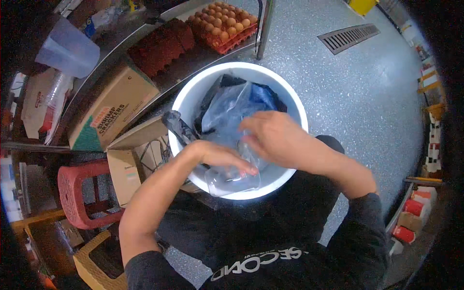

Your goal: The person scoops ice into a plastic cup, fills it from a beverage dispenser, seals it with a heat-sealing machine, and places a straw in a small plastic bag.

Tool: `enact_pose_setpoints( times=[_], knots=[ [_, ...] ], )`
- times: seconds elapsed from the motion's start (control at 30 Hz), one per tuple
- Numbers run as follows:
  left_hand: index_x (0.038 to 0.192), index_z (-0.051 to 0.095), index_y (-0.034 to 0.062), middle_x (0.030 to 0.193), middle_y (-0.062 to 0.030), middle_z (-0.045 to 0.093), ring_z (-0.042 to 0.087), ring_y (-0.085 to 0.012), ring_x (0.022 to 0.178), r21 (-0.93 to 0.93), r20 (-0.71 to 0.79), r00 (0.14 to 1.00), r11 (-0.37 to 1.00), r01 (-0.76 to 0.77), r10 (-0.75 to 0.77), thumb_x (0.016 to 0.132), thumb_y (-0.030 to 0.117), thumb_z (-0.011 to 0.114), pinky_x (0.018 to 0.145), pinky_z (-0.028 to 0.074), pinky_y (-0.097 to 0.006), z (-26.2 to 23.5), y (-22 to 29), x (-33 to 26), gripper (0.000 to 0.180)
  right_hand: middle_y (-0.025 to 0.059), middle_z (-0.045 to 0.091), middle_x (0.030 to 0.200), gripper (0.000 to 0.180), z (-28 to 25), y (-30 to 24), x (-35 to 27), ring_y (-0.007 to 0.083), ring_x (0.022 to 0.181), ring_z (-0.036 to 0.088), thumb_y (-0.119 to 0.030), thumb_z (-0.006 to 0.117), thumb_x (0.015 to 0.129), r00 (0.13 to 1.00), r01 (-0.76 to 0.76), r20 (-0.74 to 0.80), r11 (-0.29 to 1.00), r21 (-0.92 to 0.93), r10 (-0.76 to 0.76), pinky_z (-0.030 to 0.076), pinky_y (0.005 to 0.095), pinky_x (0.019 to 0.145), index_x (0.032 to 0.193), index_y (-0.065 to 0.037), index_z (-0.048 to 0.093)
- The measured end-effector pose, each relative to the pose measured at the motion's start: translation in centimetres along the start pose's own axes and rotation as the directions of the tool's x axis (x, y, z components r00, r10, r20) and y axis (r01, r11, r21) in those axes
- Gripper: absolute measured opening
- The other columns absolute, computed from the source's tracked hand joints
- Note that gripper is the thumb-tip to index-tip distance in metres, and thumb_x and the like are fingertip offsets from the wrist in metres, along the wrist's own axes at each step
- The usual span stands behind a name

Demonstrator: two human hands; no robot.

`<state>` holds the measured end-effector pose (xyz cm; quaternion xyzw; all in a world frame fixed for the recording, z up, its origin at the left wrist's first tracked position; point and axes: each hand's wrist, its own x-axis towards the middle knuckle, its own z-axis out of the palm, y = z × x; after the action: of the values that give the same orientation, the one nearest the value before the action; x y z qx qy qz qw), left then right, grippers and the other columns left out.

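Between my knees stands a round white bucket with clear and dark plastic bags inside. My left hand reaches over its near left rim, its fingers bent around a clear plastic tub. The tub is tilted at the bucket's near edge, and part of it is hidden under the hand. Above the bags and to the right, my right hand is curled and smeared by motion. Its fingertips point at the bags, and whether they pinch anything does not show.
A black bag end hangs over the bucket's left rim. Left of it are cardboard boxes and a red plastic stool. Egg trays rest on a metal shelf at the back. A floor drain lies at far right.
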<state>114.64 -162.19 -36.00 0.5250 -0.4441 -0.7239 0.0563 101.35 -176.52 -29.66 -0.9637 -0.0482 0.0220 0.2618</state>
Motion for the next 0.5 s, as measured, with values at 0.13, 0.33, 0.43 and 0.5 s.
enact_pose_setpoints(
  times=[0.13, 0.33, 0.43, 0.5],
  knots=[
    [0.128, 0.06, 0.0017, 0.13, -0.0105, 0.058, 0.048, -0.0199, 0.124, -0.138, 0.038, 0.993, 0.985, -0.101, 0.108, 0.096, 0.059, 0.05, 0.107, 0.034, -0.035, 1.6, -2.8, 0.6, 0.067, 0.0132, 0.073, 0.09, 0.023, 6.5, 1.0, 7.3, 0.0256, 0.08, 0.069, -0.019, 0.064, 0.084, 0.958, -0.133, 0.279, 0.763, 0.633, -0.065, 0.055, 0.0364, 0.075, 0.097, -0.002, 0.071],
    [0.118, 0.058, 0.0034, 0.132, -0.0141, 0.052, 0.043, -0.0259, 0.128, -0.037, -0.103, 0.935, 0.938, -0.346, 0.341, 0.094, 0.054, 0.057, 0.108, 0.031, -0.037, 4.3, -3.4, -0.3, 0.056, 0.02, 0.067, 0.116, 0.044, 10.8, 6.0, 8.7, 0.0334, 0.097, 0.069, -0.026, 0.063, 0.085, 0.488, 0.2, 0.872, 0.967, -0.159, 0.043, 0.055, 0.041, 0.085, 0.12, 0.001, 0.066],
    [0.12, 0.057, 0.0034, 0.125, -0.0146, 0.053, 0.046, -0.0279, 0.124, 0.0, -0.078, 0.921, 0.924, -0.383, 0.382, 0.093, 0.054, 0.059, 0.106, 0.032, -0.038, 4.9, -3.3, -1.0, 0.057, 0.0189, 0.068, 0.114, 0.038, 10.6, 4.0, 5.4, 0.0288, 0.101, 0.067, -0.03, 0.067, 0.082, 0.798, 0.2, 0.587, 0.859, -0.471, 0.136, 0.055, 0.0436, 0.083, 0.107, -0.001, 0.072],
    [0.122, 0.055, 0.0035, 0.118, -0.014, 0.054, 0.05, -0.0301, 0.117, 0.189, -0.112, 0.859, 0.859, -0.476, 0.5, 0.088, 0.057, 0.063, 0.1, 0.037, -0.039, 5.1, -4.1, -0.4, 0.064, 0.0158, 0.069, 0.113, 0.034, 10.0, 3.1, 5.2, 0.0271, 0.103, 0.067, -0.028, 0.069, 0.082, 0.937, 0.008, 0.262, 0.736, -0.677, 0.23, 0.055, 0.0449, 0.085, 0.106, -0.004, 0.073]
  ],
)
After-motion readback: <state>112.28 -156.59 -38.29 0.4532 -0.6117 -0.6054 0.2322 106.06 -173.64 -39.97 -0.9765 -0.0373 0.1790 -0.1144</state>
